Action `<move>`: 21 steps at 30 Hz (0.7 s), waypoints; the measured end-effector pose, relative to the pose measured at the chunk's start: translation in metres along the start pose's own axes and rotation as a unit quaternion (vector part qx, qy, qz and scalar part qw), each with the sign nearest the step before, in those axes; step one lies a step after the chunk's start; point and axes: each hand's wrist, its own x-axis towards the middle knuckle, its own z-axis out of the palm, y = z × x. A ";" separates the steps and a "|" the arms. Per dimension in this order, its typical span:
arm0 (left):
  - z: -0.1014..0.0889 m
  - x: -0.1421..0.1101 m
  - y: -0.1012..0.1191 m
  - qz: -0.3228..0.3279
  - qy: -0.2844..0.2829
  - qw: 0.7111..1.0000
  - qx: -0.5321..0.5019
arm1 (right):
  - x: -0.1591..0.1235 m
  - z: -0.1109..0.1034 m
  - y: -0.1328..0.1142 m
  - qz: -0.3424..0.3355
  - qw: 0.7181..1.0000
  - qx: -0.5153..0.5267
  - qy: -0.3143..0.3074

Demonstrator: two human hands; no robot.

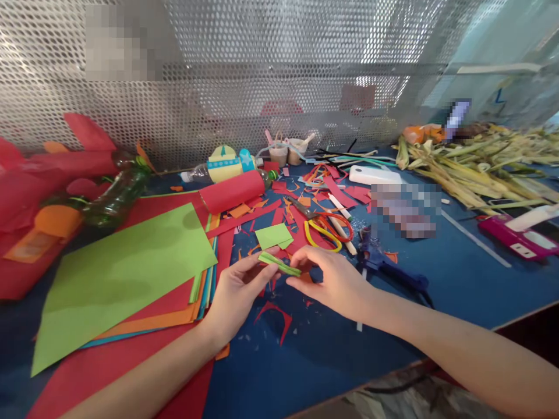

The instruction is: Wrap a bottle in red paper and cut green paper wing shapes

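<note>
A narrow folded strip of green paper (283, 266) is held between my two hands over the blue table. My left hand (240, 285) pinches its left end between thumb and fingers. At the strip's right end, my right hand (329, 279) closes its thumb and forefinger around the tip. Just beyond the strip lie small green paper pieces (273, 235). Scissors (327, 227) with red and yellow handles rest behind my right hand. To the right of them is a dark blue glue gun (388, 265).
Stacked coloured sheets, a green one (131, 273) on top, lie left. Behind are a red-wrapped bottle (233, 192), a yellow-wrapped bottle (227, 169) and two cups (278, 154). Red and orange scraps litter the middle. Dried husks (471, 166) and a magenta device (519, 235) are right.
</note>
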 end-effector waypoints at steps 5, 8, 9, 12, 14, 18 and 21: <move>-0.001 -0.001 0.000 -0.001 0.003 1.000 0.004 | 0.001 0.002 0.002 -0.003 1.000 0.010 0.005; -0.001 0.000 0.000 0.002 -0.005 1.000 -0.002 | 0.001 0.002 0.003 -0.008 1.000 0.016 0.000; -0.001 0.000 0.000 0.000 -0.007 1.000 -0.008 | 0.001 0.002 0.004 -0.011 1.000 0.015 -0.001; -0.001 0.000 0.001 -0.009 -0.020 0.999 -0.036 | 0.001 0.001 0.005 -0.020 1.000 0.010 -0.002; 0.000 0.000 0.003 -0.009 -0.028 0.998 -0.053 | 0.001 -0.001 0.006 -0.023 1.000 0.006 -0.007; 0.001 -0.001 0.004 -0.002 -0.018 0.998 -0.067 | 0.000 -0.004 0.005 -0.024 1.000 -0.003 -0.012; 0.001 -0.001 0.004 -0.003 -0.010 0.998 -0.063 | 0.000 -0.006 0.004 -0.023 1.000 -0.008 -0.013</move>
